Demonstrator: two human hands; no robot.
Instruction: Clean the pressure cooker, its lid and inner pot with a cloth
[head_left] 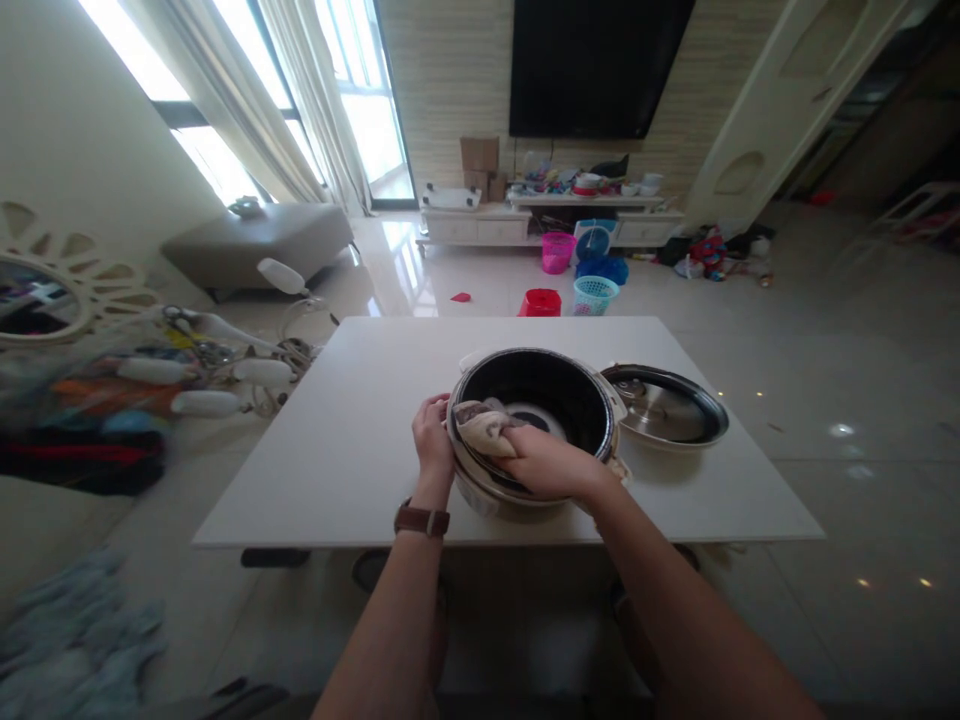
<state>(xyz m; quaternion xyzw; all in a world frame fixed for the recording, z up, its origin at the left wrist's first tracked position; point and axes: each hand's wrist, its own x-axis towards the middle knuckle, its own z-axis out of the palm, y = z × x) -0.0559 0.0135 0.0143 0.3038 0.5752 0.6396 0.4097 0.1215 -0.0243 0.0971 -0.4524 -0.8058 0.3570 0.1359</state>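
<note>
Brown left-wrist strap (414,518), metallic buckle (431,522), bare forearms (388,620), bare hands (435,438)

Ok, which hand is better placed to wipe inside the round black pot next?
Probably the right hand, which holds the beige patterned cloth inside the round black pot; the left hand is outside, at the pot's left side.

Everything is seen through a single head-worn camera, held above the near side of the desk (375,400) and pointed forward and down across it. The pot (574,395) on the desk, the left hand (433,437) and the right hand (547,460) are viewed from above at close range. The television (596,65) beyond the desk is caught from well away, while floor (900,500) is widely taken in on both sides of the desk.
</note>
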